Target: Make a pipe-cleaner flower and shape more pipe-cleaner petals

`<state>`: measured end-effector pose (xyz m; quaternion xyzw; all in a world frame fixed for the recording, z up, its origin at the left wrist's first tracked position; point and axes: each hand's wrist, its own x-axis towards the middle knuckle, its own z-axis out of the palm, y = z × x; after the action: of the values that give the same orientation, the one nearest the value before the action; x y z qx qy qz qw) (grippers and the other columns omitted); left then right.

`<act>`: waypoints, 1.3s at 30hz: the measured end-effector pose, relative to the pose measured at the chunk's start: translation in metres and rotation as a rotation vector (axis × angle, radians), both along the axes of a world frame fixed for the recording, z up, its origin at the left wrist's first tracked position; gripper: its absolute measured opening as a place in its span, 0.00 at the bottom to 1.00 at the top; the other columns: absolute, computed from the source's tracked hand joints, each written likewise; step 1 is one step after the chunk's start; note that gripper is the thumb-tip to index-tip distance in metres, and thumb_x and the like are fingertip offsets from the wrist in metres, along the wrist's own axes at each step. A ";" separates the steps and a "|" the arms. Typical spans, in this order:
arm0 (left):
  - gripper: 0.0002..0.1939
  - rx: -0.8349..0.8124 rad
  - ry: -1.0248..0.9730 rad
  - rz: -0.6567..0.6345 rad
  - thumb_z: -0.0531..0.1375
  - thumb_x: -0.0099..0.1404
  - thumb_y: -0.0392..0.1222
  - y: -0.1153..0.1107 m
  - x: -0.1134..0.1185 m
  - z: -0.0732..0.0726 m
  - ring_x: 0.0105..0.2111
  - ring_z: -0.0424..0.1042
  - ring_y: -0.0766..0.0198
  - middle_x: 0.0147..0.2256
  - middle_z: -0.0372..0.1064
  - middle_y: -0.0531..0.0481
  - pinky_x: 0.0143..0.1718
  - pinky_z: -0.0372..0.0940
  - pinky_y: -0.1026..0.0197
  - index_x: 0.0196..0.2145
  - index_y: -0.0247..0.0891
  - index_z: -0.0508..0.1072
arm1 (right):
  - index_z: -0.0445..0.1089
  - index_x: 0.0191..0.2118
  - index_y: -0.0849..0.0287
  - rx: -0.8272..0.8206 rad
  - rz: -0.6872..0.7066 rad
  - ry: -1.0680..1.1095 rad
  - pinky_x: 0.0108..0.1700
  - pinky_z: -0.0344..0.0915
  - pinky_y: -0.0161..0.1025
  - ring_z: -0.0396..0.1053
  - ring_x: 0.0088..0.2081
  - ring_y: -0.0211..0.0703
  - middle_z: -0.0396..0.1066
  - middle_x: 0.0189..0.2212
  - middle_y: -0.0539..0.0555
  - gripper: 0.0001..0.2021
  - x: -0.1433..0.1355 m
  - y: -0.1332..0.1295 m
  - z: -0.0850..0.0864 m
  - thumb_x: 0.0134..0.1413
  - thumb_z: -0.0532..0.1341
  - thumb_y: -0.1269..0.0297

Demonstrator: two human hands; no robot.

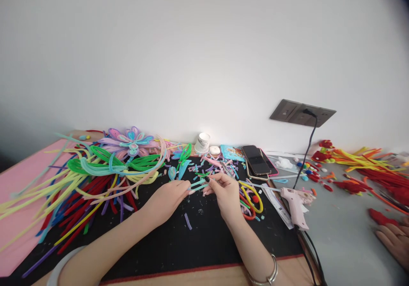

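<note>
Over the middle of the black mat (191, 243), the left hand (172, 196) has its grip closed on a few light-blue fuzzy strips (198, 184), and the right hand (225, 192) pinches the same strips at their other end between thumb and fingers. The hands are close together, with the strips spanning the gap.

The mat's widest open stretch lies between the forearms, interrupted by a short purple piece (188, 221). Red trim (179, 271) marks its near edge, and a strip of wooden surface (204, 276) shows in front of that. The mat's left part is crowded with long fuzzy stems (86, 203), some reaching past its left edge onto a pink sheet (22, 226); a pastel flower (132, 141) lies at its far left.

Along the mat's far edge are a white cup (202, 143), a small white case (214, 150) and a blue packet (232, 153); phones (256, 160) lie at its far right. A pale pink glue gun (294, 207) sits by its right edge, narrowing the room there.

Right of the mat, a grey surface (345, 243) carries red and yellow stems, and another person's hand (394, 239) is beside a red piece (381, 218). Behind the mat rises a pale wall (179, 56) with a socket panel (295, 112), from which a black cord (307, 154) hangs.
</note>
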<state>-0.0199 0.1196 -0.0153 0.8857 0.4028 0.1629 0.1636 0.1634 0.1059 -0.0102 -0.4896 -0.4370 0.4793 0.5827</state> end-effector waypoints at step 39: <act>0.17 -0.295 -0.307 -0.010 0.39 0.70 0.45 -0.012 0.000 0.022 0.27 0.60 0.64 0.25 0.59 0.54 0.31 0.54 0.62 0.27 0.39 0.58 | 0.70 0.23 0.62 0.054 0.278 -0.064 0.22 0.64 0.30 0.65 0.17 0.32 0.68 0.17 0.47 0.04 0.009 0.000 0.009 0.40 0.66 0.71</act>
<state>-0.0198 0.1073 0.0069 0.8190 0.3883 0.2342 0.3516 0.1729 0.1063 -0.0008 -0.4233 -0.5319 0.5277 0.5094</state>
